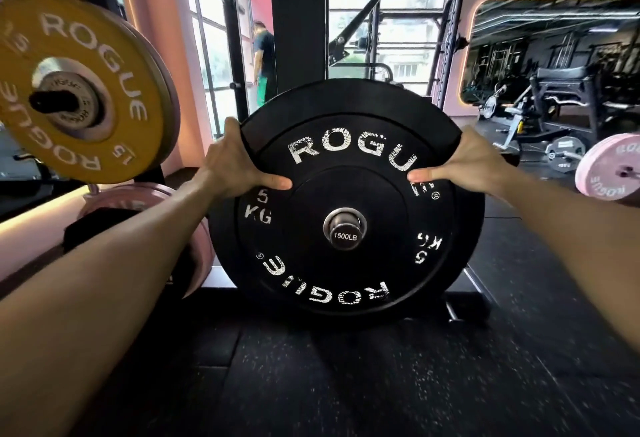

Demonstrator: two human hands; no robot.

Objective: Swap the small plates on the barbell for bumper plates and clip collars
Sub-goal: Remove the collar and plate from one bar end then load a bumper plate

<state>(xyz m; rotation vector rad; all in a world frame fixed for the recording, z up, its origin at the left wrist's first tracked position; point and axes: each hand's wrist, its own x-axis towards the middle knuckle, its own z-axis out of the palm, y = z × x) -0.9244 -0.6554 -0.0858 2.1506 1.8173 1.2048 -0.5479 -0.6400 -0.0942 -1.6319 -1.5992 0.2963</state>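
Far left, a yellow plate (81, 90) marked 15 hangs on a storage peg, with pink plates (145, 229) stacked below it near the floor. Left hand (235, 159) clamps the upper left rim of the black bumper plate (346, 201), thumb pressed flat on its face, fingers wrapped behind the edge. Dead centre, that plate, marked 5 KG, sits upright on the barbell sleeve (345, 233), whose end cap reads 1500LB and pokes through the hub. Right hand (467, 163) mirrors it on the upper right rim, thumb on the lettering, grip closed on the plate. Behind stands a black rack upright (298, 21). Far right, a pink plate (613, 173) on another bar, over dark rubber floor (346, 384).
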